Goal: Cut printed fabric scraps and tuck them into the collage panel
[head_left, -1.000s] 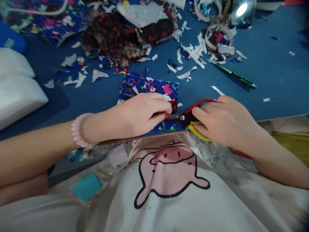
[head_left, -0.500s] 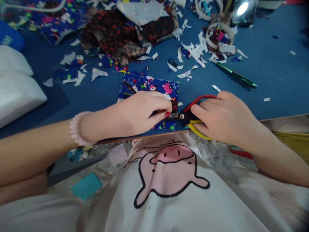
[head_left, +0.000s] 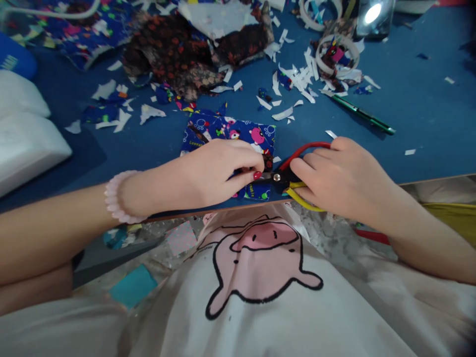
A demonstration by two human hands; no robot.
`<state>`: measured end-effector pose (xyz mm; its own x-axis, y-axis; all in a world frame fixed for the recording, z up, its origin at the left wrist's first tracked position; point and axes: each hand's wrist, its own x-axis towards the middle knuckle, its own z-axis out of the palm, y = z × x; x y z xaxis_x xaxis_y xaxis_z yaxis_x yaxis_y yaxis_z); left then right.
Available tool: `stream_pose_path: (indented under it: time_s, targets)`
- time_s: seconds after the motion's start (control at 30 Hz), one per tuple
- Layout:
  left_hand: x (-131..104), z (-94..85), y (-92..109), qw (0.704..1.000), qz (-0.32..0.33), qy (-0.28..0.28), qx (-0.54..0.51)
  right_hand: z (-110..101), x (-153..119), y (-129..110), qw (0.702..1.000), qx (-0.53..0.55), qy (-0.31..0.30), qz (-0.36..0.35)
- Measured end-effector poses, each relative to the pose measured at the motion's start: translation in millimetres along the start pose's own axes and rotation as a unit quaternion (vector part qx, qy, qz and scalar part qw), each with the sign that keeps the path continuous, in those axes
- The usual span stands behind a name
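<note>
A blue piece of cartoon-printed fabric (head_left: 230, 130) lies at the table's front edge, with dark brown floral bits on it. My left hand (head_left: 219, 171) rests over it, thumb and fingers pinched on the fabric; the exact spot gripped is hidden by the fingers. My right hand (head_left: 330, 176) is closed round the handles of a pair of scissors (head_left: 276, 177), one handle red and one yellow. Their blades point left, low over the fabric, and the tips run behind my left thumb. The blades look nearly together.
Beyond lie white and blue scraps (head_left: 301, 79), brown floral fabric (head_left: 174, 49) and a green-handled cutter (head_left: 362, 115). Two tape rings (head_left: 357, 54) and a dark shiny object (head_left: 375, 22) are at the back right. White padded blocks (head_left: 29, 134) stand at the left.
My right hand and the scissors have shifted slightly left and up, toward my left hand. My left hand keeps its pinch nearly in place.
</note>
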<state>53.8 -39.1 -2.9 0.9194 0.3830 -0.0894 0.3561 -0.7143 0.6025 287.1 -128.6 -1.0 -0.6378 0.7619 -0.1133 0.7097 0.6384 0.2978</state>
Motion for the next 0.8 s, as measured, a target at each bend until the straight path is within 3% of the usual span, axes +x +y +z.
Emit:
stream_pose_path:
  time_s: [0.23,0.8]
  targets:
    - [0.3,-1.6,0.7,1.000,-0.008,-0.006,0.003,3.1,-3.2,-1.1,0.999,0.017,0.027,0.012]
    - [0.3,0.7,-4.0,1.000,0.010,0.005,0.007,1.5,0.8,-1.4,1.000,0.026,-0.005,0.003]
